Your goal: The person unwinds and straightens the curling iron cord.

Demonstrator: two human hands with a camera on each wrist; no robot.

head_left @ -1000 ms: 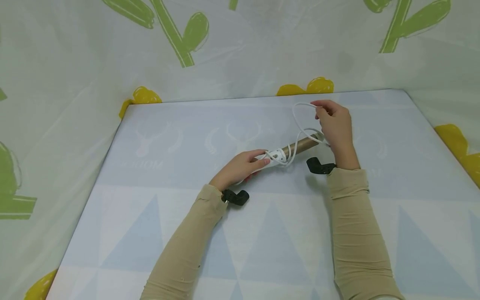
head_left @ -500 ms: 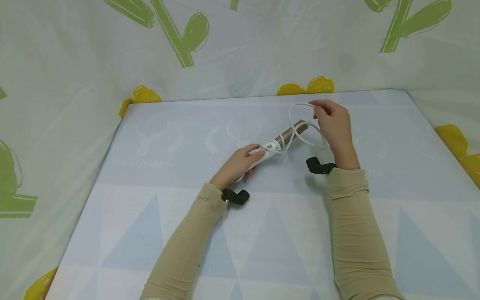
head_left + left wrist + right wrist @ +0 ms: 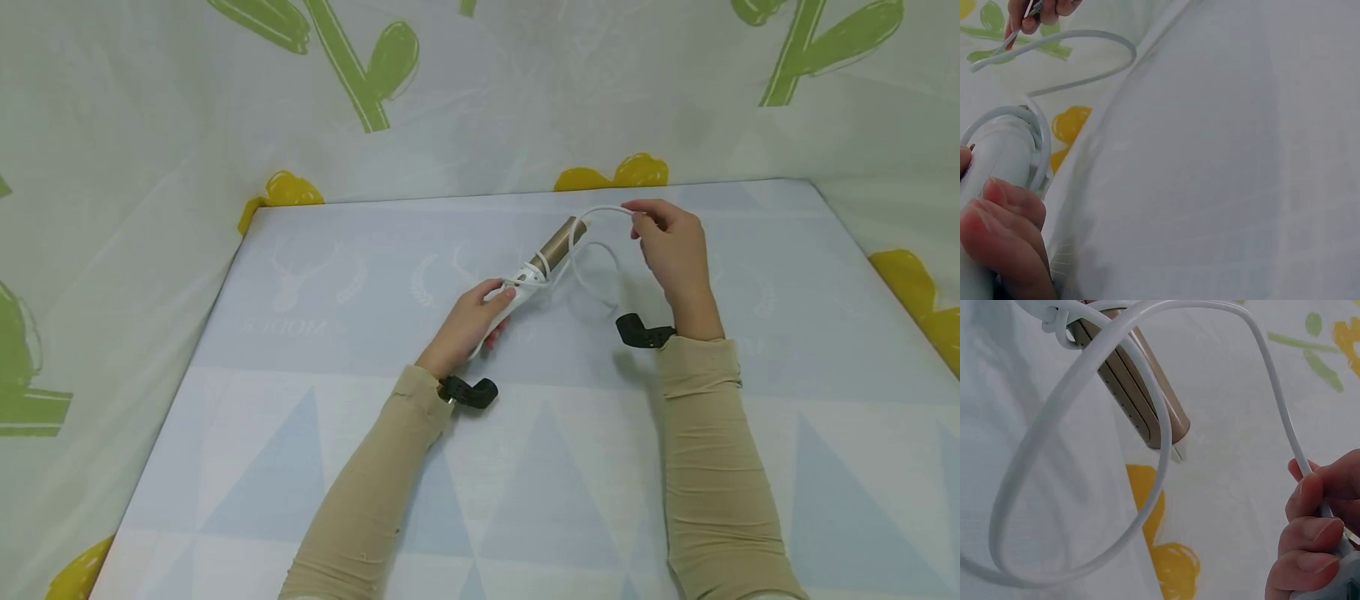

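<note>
A hair straightener with a white handle and a gold-brown barrel is held off the table, slanting away to the far right. My left hand grips its handle, thumb on top. White cord is wound round the straightener near where handle and barrel meet, then runs in a loose loop to the right. My right hand pinches the cord between thumb and fingers, near its end. In the right wrist view, a pale grey piece shows under those fingers, mostly cut off by the frame.
The table wears a pale cloth with blue triangles and faint antler prints. Behind it hangs a light curtain with green leaves and yellow shapes. Black wrist cameras sit at both cuffs.
The straightener's barrel has swung from the right toward the far side as my left hand turned it. The loose cord loop has shifted left. My right hand has stayed almost in place.
</note>
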